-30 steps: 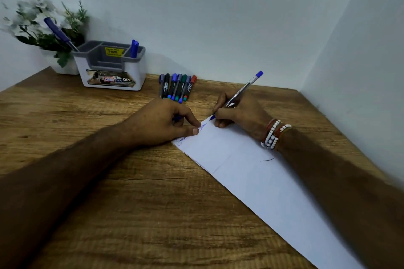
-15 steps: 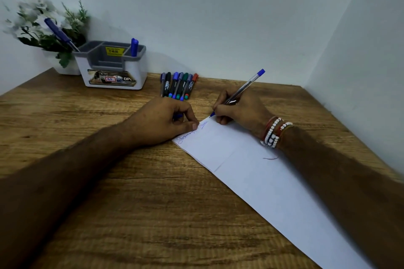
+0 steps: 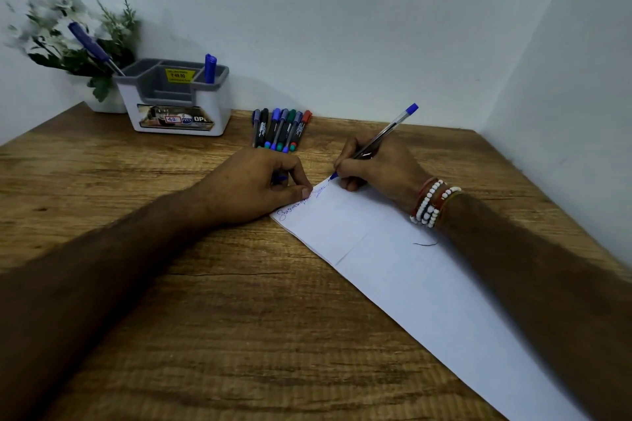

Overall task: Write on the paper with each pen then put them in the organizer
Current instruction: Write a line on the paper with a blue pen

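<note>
Right hand [image 3: 379, 167] grip holds blue pen [image 3: 386, 131], tip on paper [image 3: 393, 260]; left hand [image 3: 253, 188] grip curled, thumb pinning paper corner.

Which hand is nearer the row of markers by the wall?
Left. The left hand lies just in front of the markers; the right hand, writing with the pen, is off to their right.

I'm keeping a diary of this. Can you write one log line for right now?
right hand: writing with blue pen | left hand: pinning paper | organizer: two pens in | row of markers: waiting
</note>
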